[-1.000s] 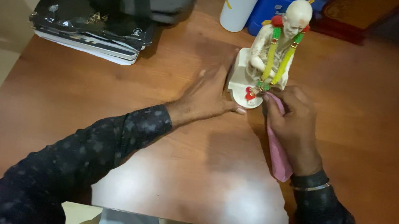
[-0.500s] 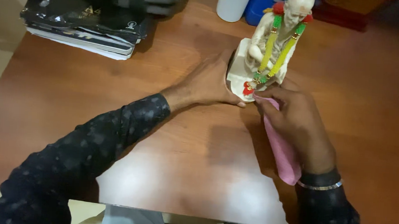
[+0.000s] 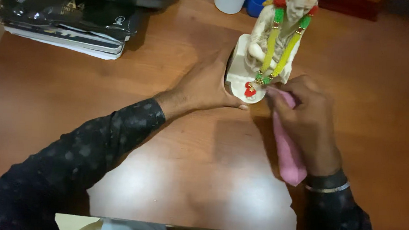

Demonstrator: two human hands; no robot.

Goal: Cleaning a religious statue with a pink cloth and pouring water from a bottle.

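Wiping the front base of the white figurine [image 3: 268, 48] on the wooden desk [image 3: 75, 94].
We note our left hand [image 3: 205, 84] spread flat against its base, gripping nothing; our right hand [image 3: 307, 118] is closed around the pink cloth [image 3: 287, 156], pressing it at the base edge. Upper figure and bead garland [image 3: 282, 49] appear untouched by the cloth.

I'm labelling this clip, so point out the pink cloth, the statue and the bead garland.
pink cloth [image 3: 287, 156], head view, on its hanging lower half.
statue [image 3: 238, 77], head view, on its white base.
bead garland [image 3: 269, 46], head view, on its yellow strand.
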